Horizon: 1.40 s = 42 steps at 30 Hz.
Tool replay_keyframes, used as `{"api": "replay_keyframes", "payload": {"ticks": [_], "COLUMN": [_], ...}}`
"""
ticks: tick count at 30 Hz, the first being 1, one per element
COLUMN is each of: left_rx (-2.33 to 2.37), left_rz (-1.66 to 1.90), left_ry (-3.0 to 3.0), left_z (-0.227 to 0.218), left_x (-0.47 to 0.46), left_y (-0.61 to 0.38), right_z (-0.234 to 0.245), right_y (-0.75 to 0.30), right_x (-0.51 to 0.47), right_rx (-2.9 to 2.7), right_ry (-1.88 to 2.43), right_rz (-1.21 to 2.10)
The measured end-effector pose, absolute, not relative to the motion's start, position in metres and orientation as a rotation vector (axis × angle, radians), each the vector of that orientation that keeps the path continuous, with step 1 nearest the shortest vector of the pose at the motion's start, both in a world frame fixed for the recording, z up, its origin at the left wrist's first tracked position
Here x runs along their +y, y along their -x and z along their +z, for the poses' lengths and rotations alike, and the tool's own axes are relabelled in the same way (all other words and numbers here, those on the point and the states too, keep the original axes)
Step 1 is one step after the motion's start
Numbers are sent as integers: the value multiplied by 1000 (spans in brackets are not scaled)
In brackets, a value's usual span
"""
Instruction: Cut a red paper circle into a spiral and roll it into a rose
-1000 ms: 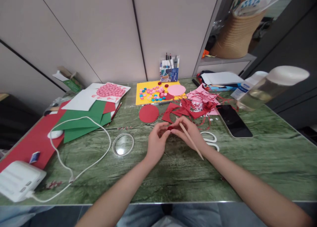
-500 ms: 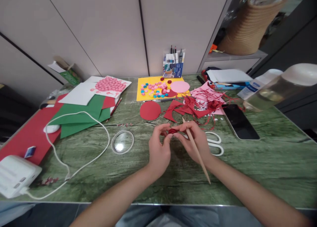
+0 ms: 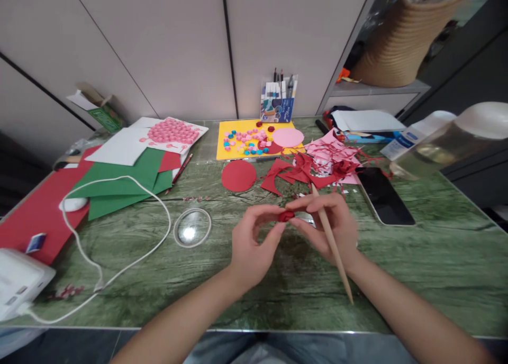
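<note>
Between the thumbs and fingertips of both hands is a small red rolled-paper piece, like a little rosette. My left hand pinches its left side. My right hand pinches its right side and also keeps a pointed wooden stick tucked between the fingers, slanting down toward the wrist. Part of a scissors blade shows behind the right hand, which hides the handles. Beyond the hands lie a red paper circle and curved red paper scraps.
At the back, a yellow sheet bears pink, blue and red rolled pieces. A phone and a clear bottle stand right. Leftward are a tape roll, a looped white cable, green paper and a white charger.
Both hands have shifted slightly right, still pinching the red piece, which shows more plainly. The stick moved along with the right hand, which now covers the scissors handles.
</note>
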<state>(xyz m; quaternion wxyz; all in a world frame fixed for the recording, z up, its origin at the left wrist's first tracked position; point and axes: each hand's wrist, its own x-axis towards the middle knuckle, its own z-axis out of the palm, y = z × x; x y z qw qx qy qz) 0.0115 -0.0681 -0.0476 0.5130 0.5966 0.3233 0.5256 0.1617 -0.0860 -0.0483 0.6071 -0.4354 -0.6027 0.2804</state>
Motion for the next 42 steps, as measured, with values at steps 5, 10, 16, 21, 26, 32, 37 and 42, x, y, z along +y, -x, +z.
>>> {"api": "replay_keyframes", "payload": {"ticks": [5, 10, 16, 21, 26, 32, 37, 42], "left_rx": [737, 801, 916, 951, 985, 1019, 1019, 918], "left_rz": [1277, 1229, 1168, 1154, 1198, 1211, 1154, 976], "left_ry": [-1461, -1542, -1496, -1470, -1454, -1426, -1334, -1038], "left_z": [-47, -46, -47, -48, -53, -63, -71, -73], "left_x": [-62, -56, -55, -56, -57, -53, -39, -25], "left_y": [-11, -9, -9, -9, -12, -16, -17, -14], "right_z": [-48, -46, -43, -46, -55, -62, -68, -74], "right_y": [-160, -162, -164, -163, -157, -150, -153, -164], "right_x": [-85, -84, -83, -82, -80, -77, -67, -54], "right_rx": [-1375, -1416, -1497, -1486, -1439, -1432, -1410, -1330], "right_ry": [1038, 1132, 1186, 1197, 1223, 1307, 1396, 1331], "right_rz": [701, 701, 656, 643, 588, 497, 586, 868]}}
